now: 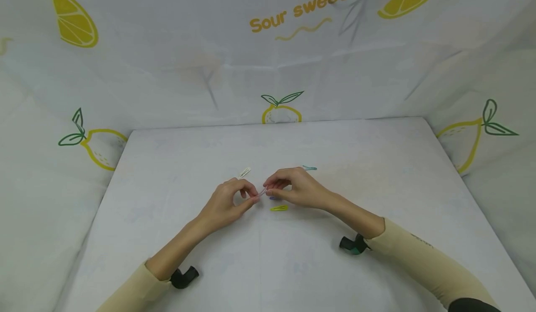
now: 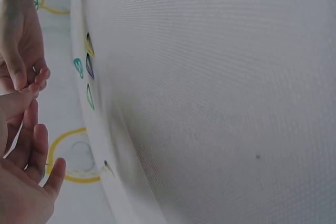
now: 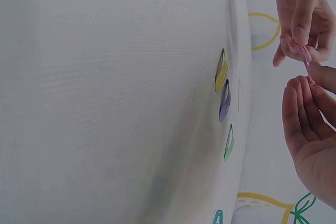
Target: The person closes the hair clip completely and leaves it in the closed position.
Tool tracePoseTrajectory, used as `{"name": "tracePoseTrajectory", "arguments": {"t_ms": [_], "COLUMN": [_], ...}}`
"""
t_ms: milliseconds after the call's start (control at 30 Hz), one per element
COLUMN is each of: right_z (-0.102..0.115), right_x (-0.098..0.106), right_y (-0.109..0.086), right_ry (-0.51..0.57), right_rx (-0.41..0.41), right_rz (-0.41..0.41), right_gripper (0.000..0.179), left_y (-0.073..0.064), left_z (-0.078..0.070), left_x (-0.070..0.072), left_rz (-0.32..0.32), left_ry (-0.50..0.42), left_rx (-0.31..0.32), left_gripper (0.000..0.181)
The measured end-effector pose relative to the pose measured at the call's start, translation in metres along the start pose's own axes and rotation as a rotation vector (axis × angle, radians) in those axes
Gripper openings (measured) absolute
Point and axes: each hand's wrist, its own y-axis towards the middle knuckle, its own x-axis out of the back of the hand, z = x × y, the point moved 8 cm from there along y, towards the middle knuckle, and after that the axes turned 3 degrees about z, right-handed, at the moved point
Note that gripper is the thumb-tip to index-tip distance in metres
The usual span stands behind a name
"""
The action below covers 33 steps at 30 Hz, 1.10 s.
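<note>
Above the table, both hands pinch a pink snap hair clip (image 3: pixel 306 61) by its opposite ends. The left hand (image 1: pixel 228 203) grips one end between thumb and finger. My right hand (image 1: pixel 295 189) holds the other end, its remaining fingers loosely bent in the right wrist view. Just below the right hand lies a yellow hair clip (image 1: pixel 279 208), with a blue-purple hair clip (image 1: pixel 273 198) partly hidden behind the thumb. In the right wrist view a green hair clip (image 3: pixel 229 143) shows beyond the purple one.
A white hair clip (image 1: pixel 244 172) lies beyond the left hand. Past the right hand's knuckles is a teal hair clip (image 1: pixel 310 168). White cloth printed with lemons surrounds the white table (image 1: pixel 167 163) at the back and sides. Black wrist cameras (image 1: pixel 184 277) extend from both sleeves.
</note>
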Motion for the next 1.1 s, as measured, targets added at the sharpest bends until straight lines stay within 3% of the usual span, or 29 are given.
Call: {"name": "tracePoseTrajectory", "arguments": {"t_ms": [367, 667, 833, 1100], "right_z": [-0.007, -0.012, -0.015, -0.017], "right_x": [0.000, -0.001, -0.002, -0.006], "right_y": [0.001, 0.002, 0.001, 0.001], "right_ry": [0.041, 0.127, 0.167, 0.193], "right_rx": [-0.074, -0.104, -0.115, -0.131], "right_rz": [0.016, 0.062, 0.063, 0.071], "right_gripper": [0.009, 0.011, 0.015, 0.020], "left_y": [-0.002, -0.004, -0.003, -0.003], "left_z": [-0.007, -0.011, -0.009, 0.000], "left_x": [0.003, 0.007, 0.008, 0.006], "left_rz": [-0.038, -0.073, -0.073, -0.083], "left_ry": [0.056, 0.109, 0.067, 0.050], "left_rx": [-0.125, -0.215, -0.209, -0.142], "left_gripper": [0.020, 0.018, 0.016, 0.011]}}
